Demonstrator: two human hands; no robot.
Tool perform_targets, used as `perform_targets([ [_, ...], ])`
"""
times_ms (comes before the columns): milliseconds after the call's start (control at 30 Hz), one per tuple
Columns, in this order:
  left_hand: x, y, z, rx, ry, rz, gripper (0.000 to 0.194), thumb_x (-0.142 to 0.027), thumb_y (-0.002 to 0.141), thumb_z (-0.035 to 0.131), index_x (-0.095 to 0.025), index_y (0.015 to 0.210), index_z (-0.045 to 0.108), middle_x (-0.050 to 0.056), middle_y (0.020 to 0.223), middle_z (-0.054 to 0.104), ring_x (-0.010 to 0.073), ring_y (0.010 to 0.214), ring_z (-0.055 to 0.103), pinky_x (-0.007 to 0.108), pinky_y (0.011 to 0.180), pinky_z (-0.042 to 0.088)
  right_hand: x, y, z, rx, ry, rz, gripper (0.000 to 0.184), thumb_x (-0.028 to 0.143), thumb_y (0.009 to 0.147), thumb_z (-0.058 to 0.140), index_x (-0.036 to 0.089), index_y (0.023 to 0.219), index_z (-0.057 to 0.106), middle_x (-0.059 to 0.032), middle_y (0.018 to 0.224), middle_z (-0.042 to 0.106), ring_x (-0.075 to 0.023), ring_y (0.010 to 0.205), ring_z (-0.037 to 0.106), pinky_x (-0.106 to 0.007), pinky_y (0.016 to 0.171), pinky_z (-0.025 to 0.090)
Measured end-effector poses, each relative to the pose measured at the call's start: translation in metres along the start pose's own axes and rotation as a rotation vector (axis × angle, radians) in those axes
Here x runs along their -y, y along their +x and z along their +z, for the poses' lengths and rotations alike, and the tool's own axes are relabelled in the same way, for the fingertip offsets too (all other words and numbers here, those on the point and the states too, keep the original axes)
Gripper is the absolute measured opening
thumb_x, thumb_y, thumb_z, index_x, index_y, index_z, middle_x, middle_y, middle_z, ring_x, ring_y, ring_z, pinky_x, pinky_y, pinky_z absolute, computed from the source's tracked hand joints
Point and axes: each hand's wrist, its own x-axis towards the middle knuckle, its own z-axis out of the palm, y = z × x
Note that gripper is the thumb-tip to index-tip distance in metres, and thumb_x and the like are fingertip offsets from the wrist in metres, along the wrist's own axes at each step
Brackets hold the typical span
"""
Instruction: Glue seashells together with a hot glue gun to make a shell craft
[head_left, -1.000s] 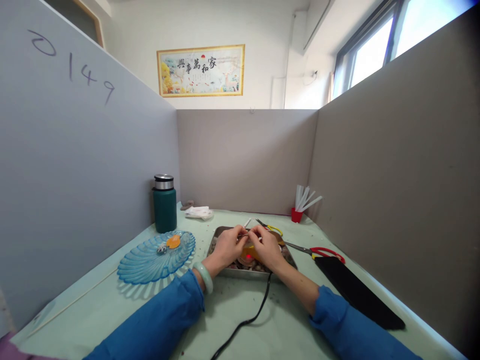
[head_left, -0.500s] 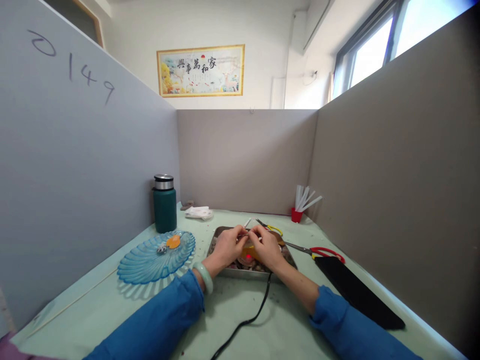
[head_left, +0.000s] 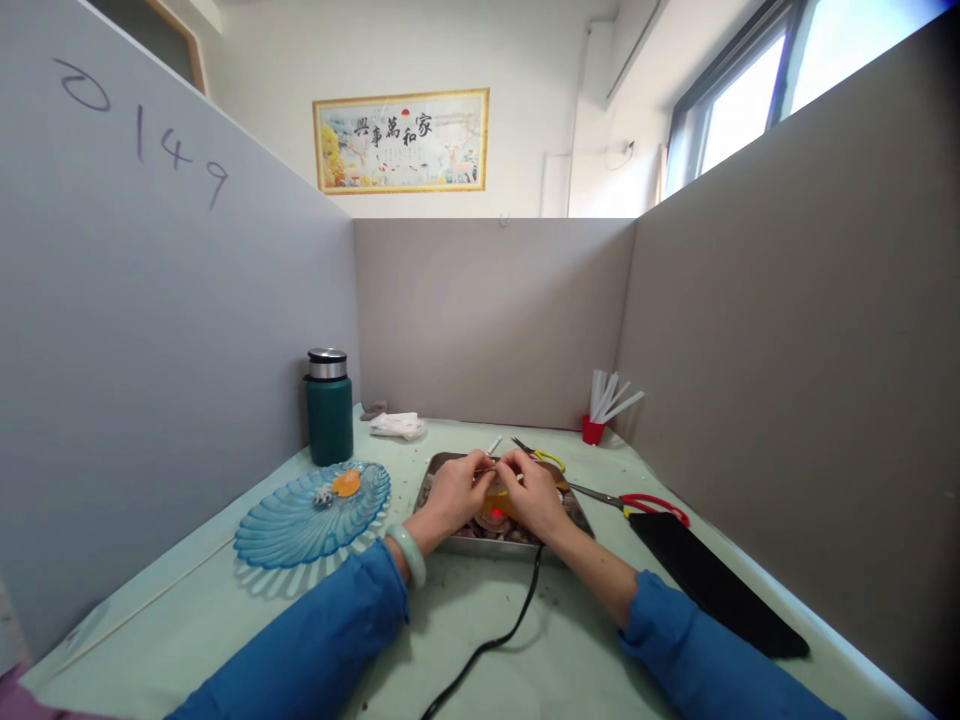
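Note:
My left hand [head_left: 455, 492] and my right hand [head_left: 534, 490] meet fingertip to fingertip over a metal tray [head_left: 487, 548]. Both are closed in a pinch; whatever sits between the fingers is too small to name. A thin dark line shows between the fingertips. Below and between the hands lies a yellow-orange tool [head_left: 504, 503] with a red light, partly covered. Brownish bits, possibly shells or stones, fill the tray around it. A short white stick [head_left: 494, 445] pokes out just beyond my fingertips. On my left wrist is a pale green bangle [head_left: 407, 555].
A blue scalloped dish [head_left: 300, 535] with an orange piece [head_left: 346, 484] stands left, before a green flask [head_left: 330, 420]. Red-handled scissors [head_left: 656, 507] and a black strip [head_left: 720, 585] lie right. White sticks [head_left: 606, 397] fill a red cup [head_left: 593, 431]. A black cord [head_left: 495, 645] runs toward me.

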Motion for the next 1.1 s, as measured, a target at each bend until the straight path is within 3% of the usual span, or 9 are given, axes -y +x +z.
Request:
perform_targets([
  [1100, 0.0022, -0.0003, 0.0021, -0.013, -0.004, 0.015, 0.016, -0.027, 0.085, 0.047, -0.019, 0.089, 0.061, 0.004, 0.082, 0.068, 0.0156, 0.073, 0.062, 0.023, 0.065, 0.043, 0.0031, -0.0012, -0.0012, -0.018, -0.004, 0.016, 0.019, 0.032, 0.084, 0.044, 0.018, 0.074, 0.053, -0.0021, 0.074, 0.061, -0.016, 0.068, 0.055, -0.025, 0.061, 0.038],
])
